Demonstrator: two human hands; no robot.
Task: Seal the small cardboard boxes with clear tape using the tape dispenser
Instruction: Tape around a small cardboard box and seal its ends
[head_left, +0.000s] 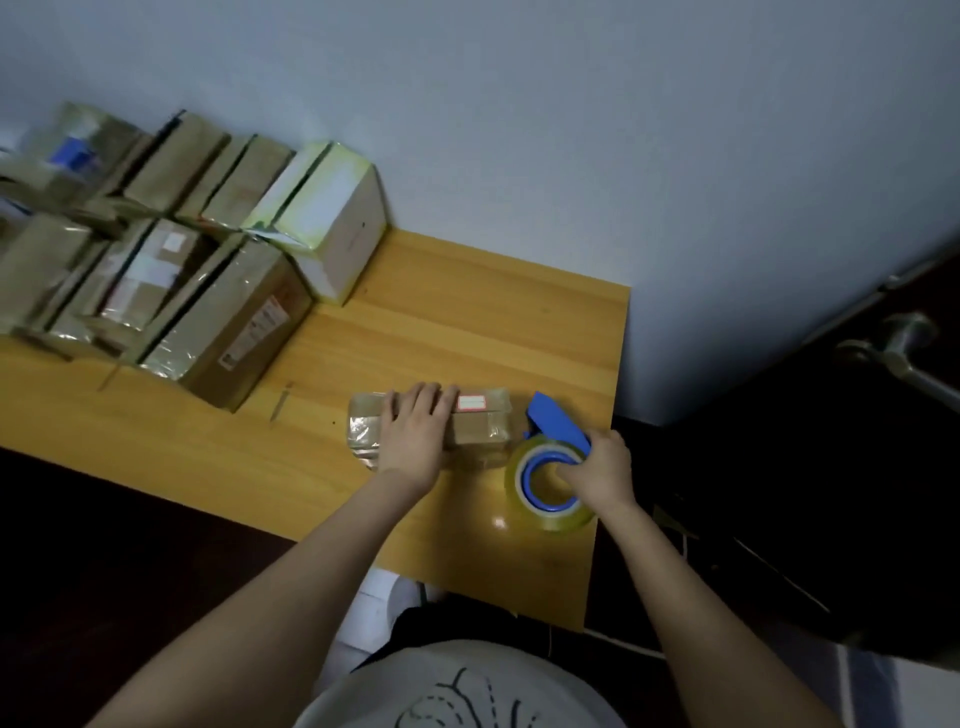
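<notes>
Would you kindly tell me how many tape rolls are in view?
1: the tape roll in the right hand, beside the small box. The stacked boxes might hide others.

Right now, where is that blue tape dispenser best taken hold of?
Probably by the round core, coming from the near right, as the right hand grips it: the open centre of the tape roll takes fingers, and the blade end of the tape dispenser points away toward the small cardboard box, leaving it free.

Nothing can be read: the red-bordered white label on the small cardboard box near the table's right edge and the printed sticker on the big box further left are too blurred.
</notes>
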